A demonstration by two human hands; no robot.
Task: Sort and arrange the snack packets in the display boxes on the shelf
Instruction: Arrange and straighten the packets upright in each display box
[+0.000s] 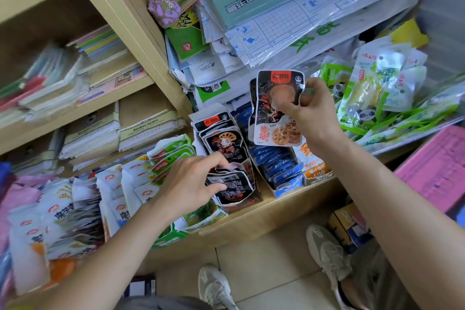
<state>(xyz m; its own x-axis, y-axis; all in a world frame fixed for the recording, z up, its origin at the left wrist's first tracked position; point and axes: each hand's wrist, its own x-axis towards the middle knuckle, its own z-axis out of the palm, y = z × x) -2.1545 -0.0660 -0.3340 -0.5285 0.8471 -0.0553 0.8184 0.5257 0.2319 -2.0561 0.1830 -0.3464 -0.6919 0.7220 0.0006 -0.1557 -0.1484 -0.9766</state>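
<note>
Snack packets fill a row of display boxes along the front of a low wooden shelf (289,206). Largest is the heap of white packets (75,209) at the left, crowded and partly blurred. Next to it stands a green box (173,156) of green-and-white packets, then a black box (226,156) of black packets, then a blue box (279,171) packed with blue packets on edge. At the far right, green packets (372,98) with panda pictures lie loose in a clear tray. The right hand (312,113) is raised above the blue box, thumb and fingers pinched on the right edge of a black packet (276,108), held upright, printed face toward the camera. The left hand (191,184) reaches into the black box, thumb and fingers closed on another black packet (231,186) at its front, back label up.
</note>
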